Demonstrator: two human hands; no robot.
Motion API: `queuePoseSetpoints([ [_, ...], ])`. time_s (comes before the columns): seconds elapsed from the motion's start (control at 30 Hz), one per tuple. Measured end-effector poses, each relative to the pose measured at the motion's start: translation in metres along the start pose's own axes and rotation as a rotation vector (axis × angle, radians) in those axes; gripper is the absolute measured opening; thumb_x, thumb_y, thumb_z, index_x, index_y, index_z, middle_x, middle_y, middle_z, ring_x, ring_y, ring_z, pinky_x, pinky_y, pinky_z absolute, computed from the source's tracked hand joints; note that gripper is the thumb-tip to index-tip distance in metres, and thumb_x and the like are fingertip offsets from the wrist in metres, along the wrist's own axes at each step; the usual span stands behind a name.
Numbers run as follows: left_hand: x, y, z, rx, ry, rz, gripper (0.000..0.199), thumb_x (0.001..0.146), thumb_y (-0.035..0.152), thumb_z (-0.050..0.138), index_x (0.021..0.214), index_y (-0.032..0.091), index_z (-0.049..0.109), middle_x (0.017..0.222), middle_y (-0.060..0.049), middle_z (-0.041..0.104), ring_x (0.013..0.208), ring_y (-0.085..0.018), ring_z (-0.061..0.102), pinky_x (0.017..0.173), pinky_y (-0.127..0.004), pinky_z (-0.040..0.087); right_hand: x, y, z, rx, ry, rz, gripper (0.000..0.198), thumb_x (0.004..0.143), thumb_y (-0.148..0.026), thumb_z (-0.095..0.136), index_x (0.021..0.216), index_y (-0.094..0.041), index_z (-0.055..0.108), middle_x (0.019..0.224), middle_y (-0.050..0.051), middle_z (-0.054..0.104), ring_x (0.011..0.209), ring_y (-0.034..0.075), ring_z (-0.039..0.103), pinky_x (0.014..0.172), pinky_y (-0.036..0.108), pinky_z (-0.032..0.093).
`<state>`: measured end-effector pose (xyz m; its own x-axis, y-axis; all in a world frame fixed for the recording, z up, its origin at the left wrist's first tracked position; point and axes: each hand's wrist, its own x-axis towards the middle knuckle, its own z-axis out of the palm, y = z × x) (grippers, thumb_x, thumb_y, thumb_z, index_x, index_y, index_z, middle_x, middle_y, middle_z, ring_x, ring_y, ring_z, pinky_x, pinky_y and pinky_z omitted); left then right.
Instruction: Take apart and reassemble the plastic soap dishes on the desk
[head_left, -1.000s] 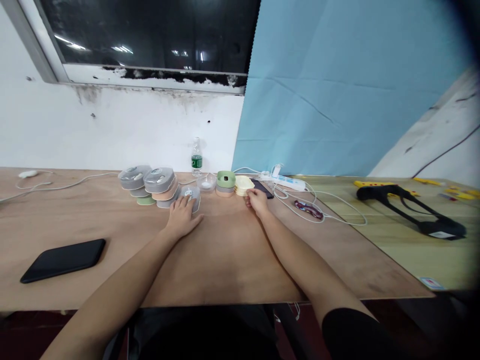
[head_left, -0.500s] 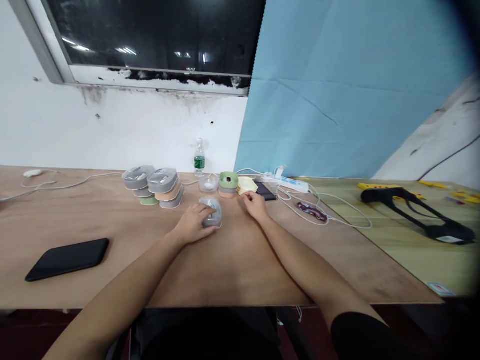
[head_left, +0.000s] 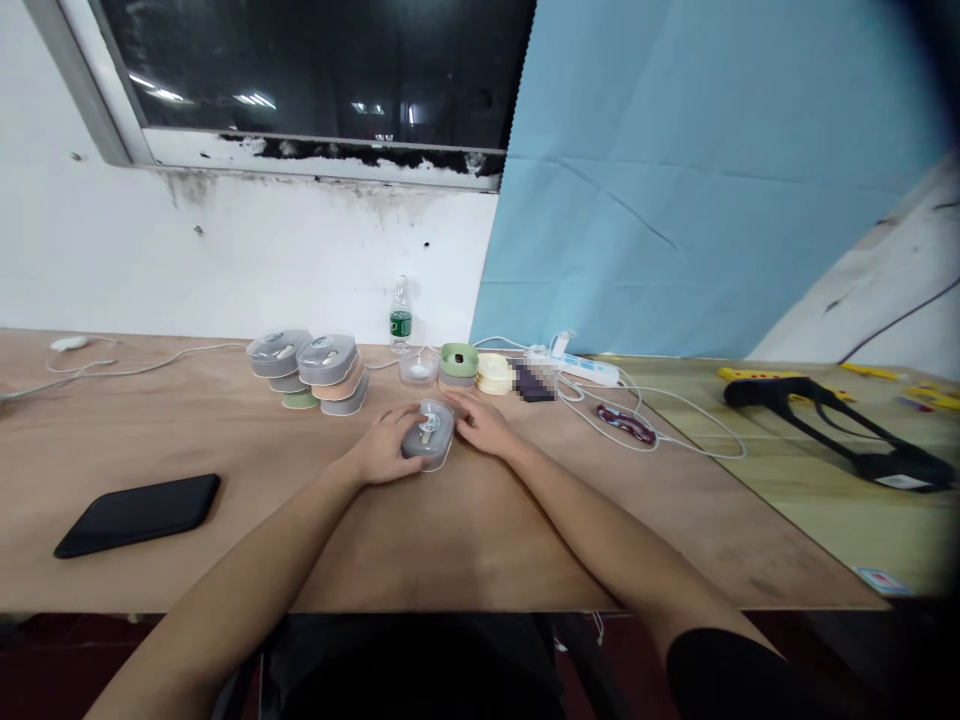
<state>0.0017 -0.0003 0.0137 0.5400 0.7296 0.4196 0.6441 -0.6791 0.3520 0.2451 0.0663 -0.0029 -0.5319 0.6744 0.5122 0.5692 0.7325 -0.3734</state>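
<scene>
A small grey lidded box (head_left: 430, 440) with a clear lid and a round label lies on the table before me. My left hand (head_left: 386, 447) is curled around its left side, fingers on the far edge and thumb on the near edge. My right hand (head_left: 480, 424) is at the box's far right corner, its fingers bent against the edge. Behind the box are a clear lid (head_left: 418, 367), a green box part (head_left: 459, 358) on a grey one, and a pile of cream pieces (head_left: 493, 373).
Stacked lidded boxes (head_left: 327, 360) stand to the left, and a bottle (head_left: 400, 322) by the wall. A black phone (head_left: 139, 514) lies front left. At right are a power strip (head_left: 589, 370) with white cables, a dark red object (head_left: 625, 424) and a black strap-like item (head_left: 832, 430).
My right hand has moved from the cream pieces left and nearer, to the grey box's corner. The box has shifted slightly towards me, with my left hand still on it.
</scene>
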Motion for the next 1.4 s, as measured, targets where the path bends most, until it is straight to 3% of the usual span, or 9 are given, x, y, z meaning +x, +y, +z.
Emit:
queuePoseSetpoints([
  [0.17, 0.002, 0.002, 0.001, 0.067, 0.038, -0.092, 0.069, 0.068, 0.057, 0.068, 0.125, 0.021, 0.052, 0.138, -0.014, 0.047, 0.127, -0.033, 0.044, 0.106, -0.051, 0.033, -0.002, 0.0, -0.001, 0.025, -0.103, -0.001, 0.062, 0.073, -0.009, 0.054, 0.134, -0.023, 0.051, 0.125, 0.007, 0.061, 0.092, 0.018, 0.062, 0.084, 0.033, 0.048],
  [0.33, 0.0, -0.005, -0.001, 0.095, 0.074, -0.169, 0.052, 0.078, 0.042, 0.059, 0.125, 0.021, 0.052, 0.138, -0.014, 0.045, 0.126, -0.032, 0.045, 0.105, -0.05, 0.035, -0.003, 0.0, -0.001, -0.038, -0.014, 0.046, 0.044, 0.077, -0.019, 0.059, 0.121, -0.02, 0.062, 0.108, 0.007, 0.068, 0.071, 0.014, 0.061, 0.074, 0.029, 0.049],
  [0.5, 0.0, -0.012, 0.002, 0.056, 0.086, -0.271, 0.067, 0.073, 0.056, 0.063, 0.129, 0.021, 0.049, 0.136, -0.016, 0.046, 0.121, -0.034, 0.05, 0.1, -0.05, 0.04, -0.003, -0.002, -0.002, -0.062, 0.031, -0.003, 0.035, 0.081, -0.034, 0.061, 0.113, -0.02, 0.066, 0.104, 0.006, 0.069, 0.064, 0.012, 0.058, 0.069, 0.027, 0.048],
  [0.63, 0.001, -0.013, 0.004, 0.002, 0.168, -0.274, 0.062, 0.075, 0.058, 0.062, 0.125, 0.022, 0.054, 0.13, -0.012, 0.053, 0.117, -0.031, 0.053, 0.1, -0.046, 0.041, -0.004, -0.003, -0.002, -0.064, 0.091, -0.012, 0.038, 0.082, -0.036, 0.061, 0.117, -0.021, 0.062, 0.102, 0.006, 0.069, 0.063, 0.012, 0.058, 0.068, 0.028, 0.049],
  [0.87, 0.007, -0.012, 0.0, -0.395, 0.533, -0.402, 0.051, 0.085, 0.054, 0.053, 0.121, 0.018, 0.057, 0.123, -0.011, 0.061, 0.114, -0.026, 0.056, 0.1, -0.04, 0.042, -0.003, -0.014, -0.003, -0.088, 0.283, -0.108, 0.035, 0.085, -0.036, 0.058, 0.117, -0.023, 0.061, 0.108, 0.007, 0.068, 0.078, 0.016, 0.064, 0.071, 0.03, 0.052],
  [1.0, 0.014, -0.011, 0.008, -0.762, 0.69, -0.438, 0.058, 0.086, 0.062, 0.045, 0.111, 0.013, 0.063, 0.113, -0.013, 0.066, 0.105, -0.027, 0.062, 0.091, -0.041, 0.048, 0.007, -0.044, 0.006, -0.133, 0.25, -0.293, 0.032, 0.085, -0.038, 0.059, 0.112, -0.022, 0.063, 0.108, 0.008, 0.067, 0.099, 0.021, 0.063, 0.086, 0.033, 0.051],
  [1.17, 0.021, -0.001, 0.014, -1.082, 0.741, -0.513, 0.069, 0.083, 0.07, 0.039, 0.107, 0.011, 0.065, 0.115, -0.016, 0.066, 0.103, -0.029, 0.064, 0.083, -0.041, 0.053, 0.035, -0.088, 0.019, -0.174, 0.17, -0.406, 0.029, 0.09, -0.035, 0.054, 0.113, -0.019, 0.061, 0.114, 0.009, 0.065, 0.103, 0.019, 0.06, 0.089, 0.032, 0.048],
  [1.4, 0.023, -0.01, 0.011, -1.036, 0.709, -0.501, 0.069, 0.085, 0.068, 0.036, 0.099, 0.009, 0.069, 0.101, -0.015, 0.071, 0.098, -0.027, 0.066, 0.086, -0.038, 0.05, 0.05, -0.097, 0.033, -0.268, 0.099, -0.419, 0.024, 0.095, -0.024, 0.041, 0.103, -0.016, 0.062, 0.098, 0.01, 0.066, 0.095, 0.019, 0.059, 0.081, 0.03, 0.046],
])
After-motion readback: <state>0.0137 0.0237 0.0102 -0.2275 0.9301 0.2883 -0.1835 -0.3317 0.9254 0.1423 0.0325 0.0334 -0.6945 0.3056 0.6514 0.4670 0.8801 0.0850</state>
